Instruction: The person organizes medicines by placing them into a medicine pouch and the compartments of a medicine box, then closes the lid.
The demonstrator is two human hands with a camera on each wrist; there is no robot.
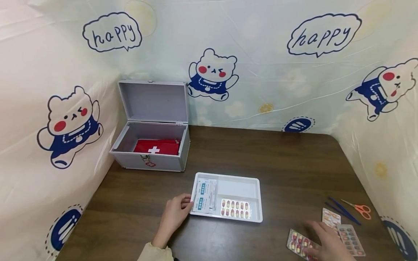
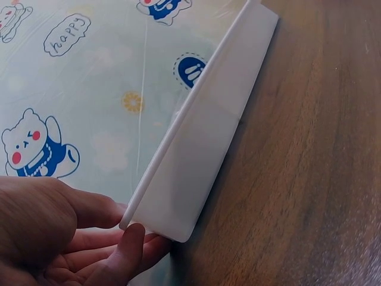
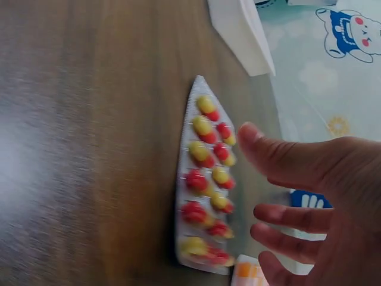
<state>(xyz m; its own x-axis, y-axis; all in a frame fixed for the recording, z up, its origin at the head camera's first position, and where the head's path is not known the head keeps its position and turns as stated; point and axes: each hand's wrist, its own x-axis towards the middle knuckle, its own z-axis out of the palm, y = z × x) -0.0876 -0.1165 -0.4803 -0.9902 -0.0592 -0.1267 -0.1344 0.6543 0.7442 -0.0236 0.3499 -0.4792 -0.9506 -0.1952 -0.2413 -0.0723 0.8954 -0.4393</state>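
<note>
Two hands were at the counter (image 1: 245,152), and we read places on a dial centred on the white tray (image 1: 228,176), twelve being the far side. Our left hand (image 1: 174,214) was at nine o'clock, pinching the tray's rim between thumb and fingers. Our right hand (image 1: 330,243) was at four, spread, its thumb just beside the blister pack of red-and-yellow capsules (image 3: 202,161). That pack lay slantwise on the counter at four o'clock; an orange-capsule pack (image 1: 331,216) and a silvery pack (image 1: 352,241) lay near it, between three and four, with scissors (image 1: 363,211) farther out at three. We took the step in hand to be picking up the red-and-yellow pack. To do that well, we needed to close thumb and fingers on its edges rather than its domes, which could crush, and to lift without dragging its neighbours along. Meanwhile a light hold at nine seemed enough: pulling could have tilted the tray and shifted the packets (image 1: 203,201) inside.
</note>
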